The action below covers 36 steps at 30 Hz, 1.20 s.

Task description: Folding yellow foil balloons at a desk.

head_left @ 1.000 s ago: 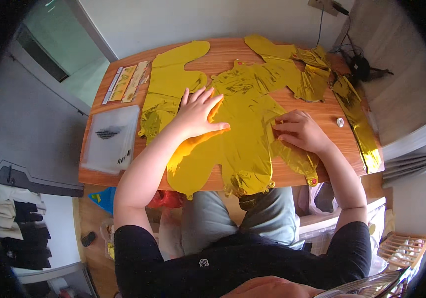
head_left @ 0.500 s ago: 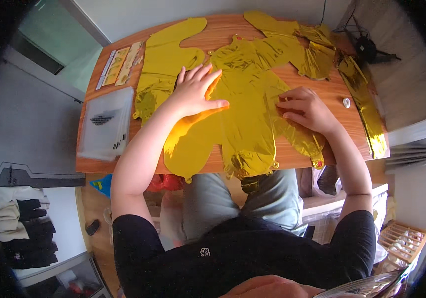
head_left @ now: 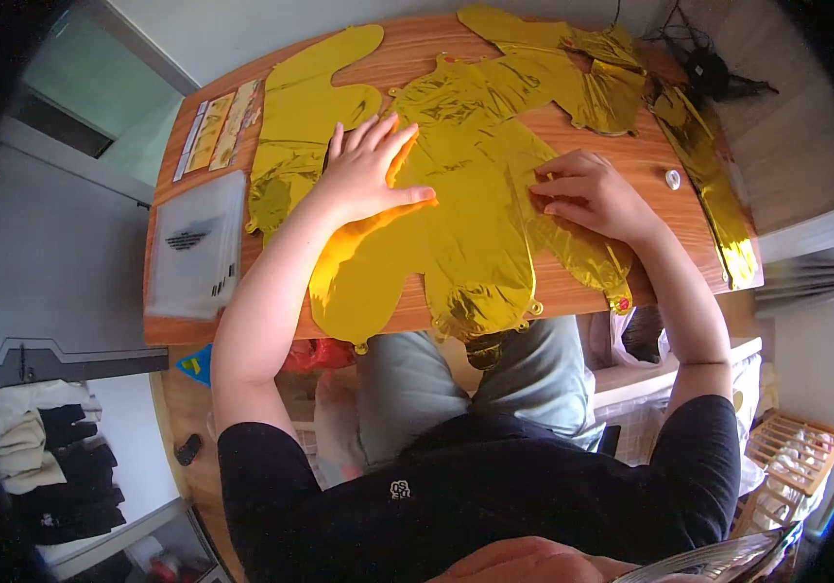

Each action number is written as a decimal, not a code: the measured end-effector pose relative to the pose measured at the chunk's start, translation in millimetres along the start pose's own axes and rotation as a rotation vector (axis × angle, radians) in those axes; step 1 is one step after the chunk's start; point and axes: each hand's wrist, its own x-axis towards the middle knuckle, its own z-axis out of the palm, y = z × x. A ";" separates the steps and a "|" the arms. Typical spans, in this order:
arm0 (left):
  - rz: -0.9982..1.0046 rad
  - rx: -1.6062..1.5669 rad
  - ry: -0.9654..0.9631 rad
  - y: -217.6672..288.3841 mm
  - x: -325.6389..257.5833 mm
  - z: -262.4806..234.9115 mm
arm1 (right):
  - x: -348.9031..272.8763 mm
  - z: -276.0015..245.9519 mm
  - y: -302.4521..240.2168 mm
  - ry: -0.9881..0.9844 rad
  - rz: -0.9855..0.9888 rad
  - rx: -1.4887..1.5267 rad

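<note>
A brown wood-grain tabletop (head_left: 417,49) spreads before the seated person, its outline bowed. At its near edge, rounded lobes of a large, flat, shiny gold foil sheet (head_left: 475,223) overhang slightly, small looped tabs at their tips; the foil is smooth in places, finely creased in others. This sheet lies beneath and between the hands. The left hand (head_left: 370,178) rests palm down on it, fingers fanned wide, thumb pointing right. The right hand (head_left: 596,194) sits at its right side, fingers curled and the gap to the thumb narrow; whether they pinch the foil, I cannot tell. To the left lies a translucent plastic sleeve (head_left: 184,282) with dark marks; to the right, a small white ring (head_left: 672,180) and a long, crinkled gold foil strip (head_left: 718,204). Farther off are flat, multicoloured printed strips (head_left: 218,131) and, at the far right corner, a black rounded object (head_left: 713,73) with cables.
</note>
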 end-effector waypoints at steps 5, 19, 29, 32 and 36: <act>0.018 -0.023 0.005 -4.6 1.4 3.1 | -1.1 1.8 3.2 0.016 0.000 -0.014; 0.043 -0.056 -0.048 -8.3 3.6 -3.2 | -0.1 -1.3 2.8 0.000 -0.001 -0.017; 0.034 -0.041 -0.052 -2.0 0.5 -9.0 | -0.5 -1.9 5.6 0.004 -0.018 -0.025; 0.036 -0.040 -0.053 -0.7 1.1 -9.3 | -2.3 -3.0 2.7 0.020 0.053 0.025; 0.025 -0.045 -0.064 -2.2 -0.2 -8.4 | 1.2 -9.3 2.6 0.122 0.075 0.040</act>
